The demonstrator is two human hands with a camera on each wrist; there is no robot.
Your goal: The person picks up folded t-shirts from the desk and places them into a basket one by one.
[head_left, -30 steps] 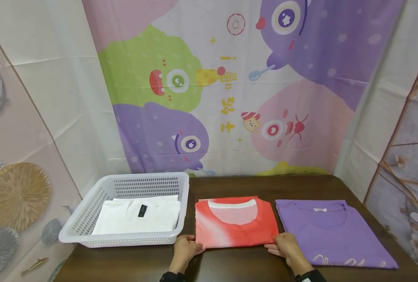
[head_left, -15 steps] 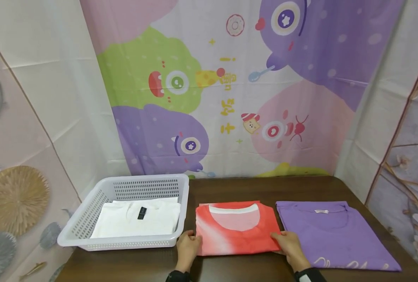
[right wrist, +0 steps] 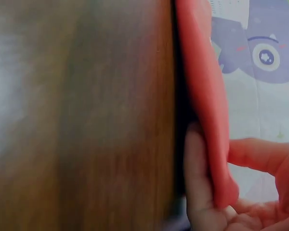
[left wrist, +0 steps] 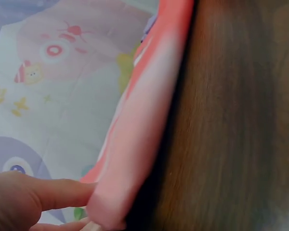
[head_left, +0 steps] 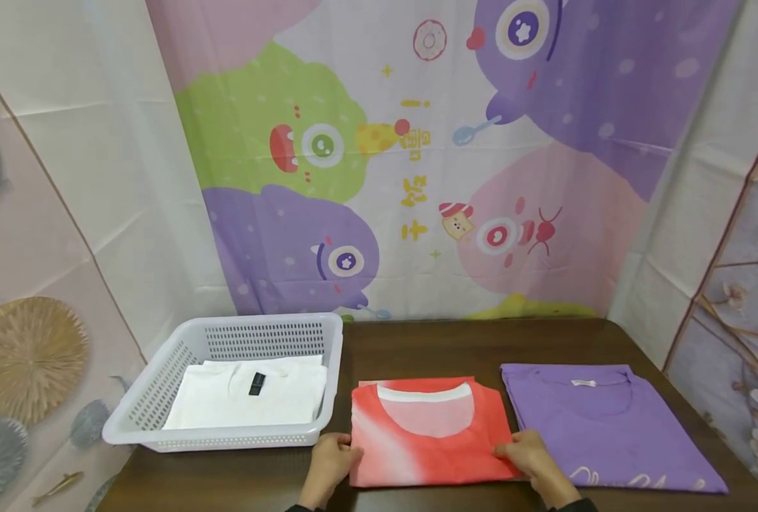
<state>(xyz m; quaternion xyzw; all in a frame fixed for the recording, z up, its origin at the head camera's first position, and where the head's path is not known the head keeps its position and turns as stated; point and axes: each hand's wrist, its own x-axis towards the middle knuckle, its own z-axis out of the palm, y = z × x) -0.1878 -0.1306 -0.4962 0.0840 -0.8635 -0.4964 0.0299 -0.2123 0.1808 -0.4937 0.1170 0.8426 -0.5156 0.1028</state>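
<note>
Red shirt; long axis crosswise, neckline forward; left hand, right hand pinch near corners, perhaps raised

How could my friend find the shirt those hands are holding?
On the brown table, look between the pale basket and the purple shirt. There the left hand and right hand pinch a folded shirt. Unlike its neighbours, it's red fading to white.
</note>
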